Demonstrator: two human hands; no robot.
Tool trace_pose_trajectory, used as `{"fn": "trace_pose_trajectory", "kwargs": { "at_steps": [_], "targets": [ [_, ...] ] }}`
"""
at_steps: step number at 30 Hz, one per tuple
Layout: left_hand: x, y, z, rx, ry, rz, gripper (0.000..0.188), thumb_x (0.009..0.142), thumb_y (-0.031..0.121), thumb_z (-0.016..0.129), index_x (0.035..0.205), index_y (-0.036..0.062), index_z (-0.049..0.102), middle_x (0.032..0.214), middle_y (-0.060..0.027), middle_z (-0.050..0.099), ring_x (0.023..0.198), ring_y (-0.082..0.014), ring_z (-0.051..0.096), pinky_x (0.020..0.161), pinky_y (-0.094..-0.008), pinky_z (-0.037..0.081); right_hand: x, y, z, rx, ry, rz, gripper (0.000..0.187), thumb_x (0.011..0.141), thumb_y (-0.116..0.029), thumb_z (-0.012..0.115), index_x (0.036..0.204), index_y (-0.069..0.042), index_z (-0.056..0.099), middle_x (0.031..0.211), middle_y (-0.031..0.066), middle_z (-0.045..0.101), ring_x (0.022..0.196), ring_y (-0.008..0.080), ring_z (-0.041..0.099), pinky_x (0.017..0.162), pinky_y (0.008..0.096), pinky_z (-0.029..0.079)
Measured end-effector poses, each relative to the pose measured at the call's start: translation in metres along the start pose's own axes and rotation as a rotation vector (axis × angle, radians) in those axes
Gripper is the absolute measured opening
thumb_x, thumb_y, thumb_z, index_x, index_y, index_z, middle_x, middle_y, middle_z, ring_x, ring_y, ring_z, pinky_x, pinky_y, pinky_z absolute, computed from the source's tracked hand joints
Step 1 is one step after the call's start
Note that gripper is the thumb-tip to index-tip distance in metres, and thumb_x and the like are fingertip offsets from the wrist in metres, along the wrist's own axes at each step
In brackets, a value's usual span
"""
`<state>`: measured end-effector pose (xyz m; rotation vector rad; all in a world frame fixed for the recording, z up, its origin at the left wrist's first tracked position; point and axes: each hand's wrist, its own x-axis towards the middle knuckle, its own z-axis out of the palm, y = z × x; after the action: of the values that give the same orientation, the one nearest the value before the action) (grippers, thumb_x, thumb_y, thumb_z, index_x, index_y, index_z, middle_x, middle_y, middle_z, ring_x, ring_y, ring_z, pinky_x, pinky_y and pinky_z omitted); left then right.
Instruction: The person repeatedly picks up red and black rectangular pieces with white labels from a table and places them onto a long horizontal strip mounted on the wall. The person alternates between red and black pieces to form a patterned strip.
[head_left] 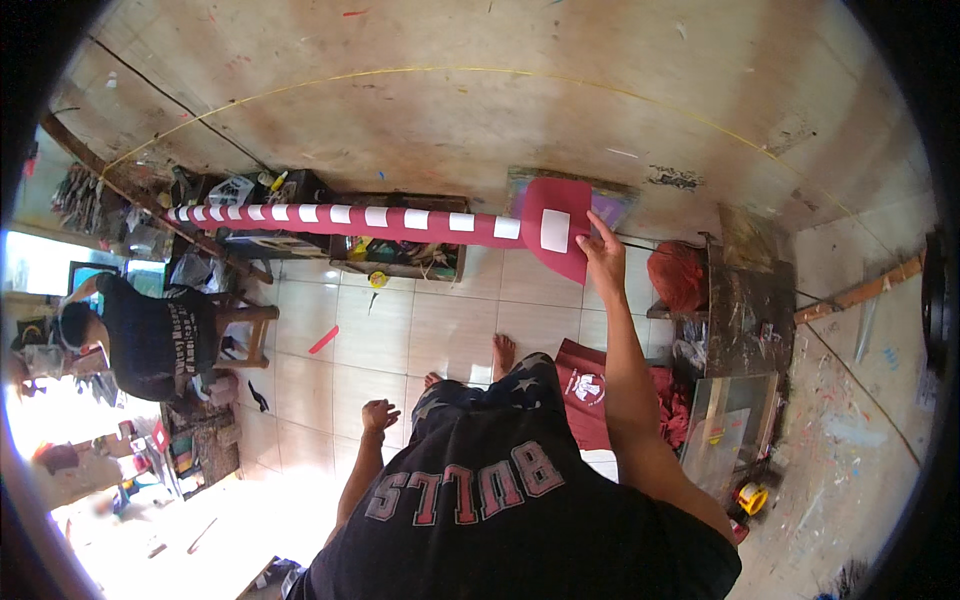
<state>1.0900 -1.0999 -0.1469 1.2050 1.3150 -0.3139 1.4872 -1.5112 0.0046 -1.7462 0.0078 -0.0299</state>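
Observation:
My right hand [604, 258] reaches forward to a maroon cloth piece [575, 200] with a white rectangle on it. Thumb and fingers grip the piece's right edge. From there a long row of similar maroon cloth pieces [440, 235] runs to the left, each with a white rectangle, shrinking with distance. What holds up the row is hidden beneath it. My left hand [378, 416] hangs low over the tiled floor at my left side, fingers loosely curled and partly apart, with nothing visible in it.
Folded maroon cloth [585, 395] with a white print lies by my right leg. A red bundle [676, 276] sits on a dark cabinet [745, 300] at right. Past the row stands a cluttered wooden box [440, 262]. Another person [150, 335] sits at far left beside a wooden stool [250, 330].

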Motion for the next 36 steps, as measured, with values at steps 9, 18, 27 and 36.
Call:
{"fn": "trace_pose_trajectory", "kwargs": {
  "at_steps": [9,18,27,36],
  "targets": [
    [-0.055,-0.068,0.009,0.091,-0.043,0.019,0.038,0.089,0.021,0.050,0.113,-0.0089,0.049,0.102,-0.0204,0.064,0.071,-0.0280,0.066,0.053,-0.0331,0.053,0.028,0.068,-0.005,0.190,-0.086,0.289,0.043,0.082,-0.007,0.067,0.124,-0.011,0.058,0.072,-0.0040,0.056,0.062,0.0041,0.046,0.055,0.0204,0.038],
    [-0.079,-0.043,0.022,-0.103,-0.037,-0.035,0.037,0.090,0.019,0.052,0.116,-0.0064,0.047,0.103,-0.0208,0.063,0.077,-0.0302,0.067,0.058,-0.0336,0.053,0.023,0.048,0.001,0.098,-0.005,0.319,0.043,0.085,-0.016,0.066,0.126,-0.008,0.055,0.090,0.0074,0.063,0.079,0.0122,0.058,0.069,0.0259,0.046],
    [-0.088,-0.098,-0.053,-0.313,0.110,-0.048,0.038,0.091,0.020,0.050,0.118,-0.0065,0.045,0.105,-0.0208,0.062,0.084,-0.0315,0.066,0.065,-0.0351,0.055,-0.082,0.085,0.031,-0.400,0.418,0.127,0.038,0.090,-0.016,0.056,0.124,-0.003,0.049,0.107,0.0200,0.061,0.093,0.0297,0.061,0.082,0.0360,0.047],
    [-0.089,-0.227,-0.168,-0.446,0.217,-0.146,0.033,0.089,0.019,0.050,0.111,-0.0065,0.052,0.099,-0.0182,0.064,0.071,-0.0269,0.067,0.056,-0.0336,0.055,-0.279,0.216,0.206,-0.691,-0.866,0.744,0.022,0.074,-0.022,0.065,0.085,-0.003,0.070,0.075,0.0104,0.067,0.069,0.0214,0.064,0.064,0.0362,0.051]
  ]
}}
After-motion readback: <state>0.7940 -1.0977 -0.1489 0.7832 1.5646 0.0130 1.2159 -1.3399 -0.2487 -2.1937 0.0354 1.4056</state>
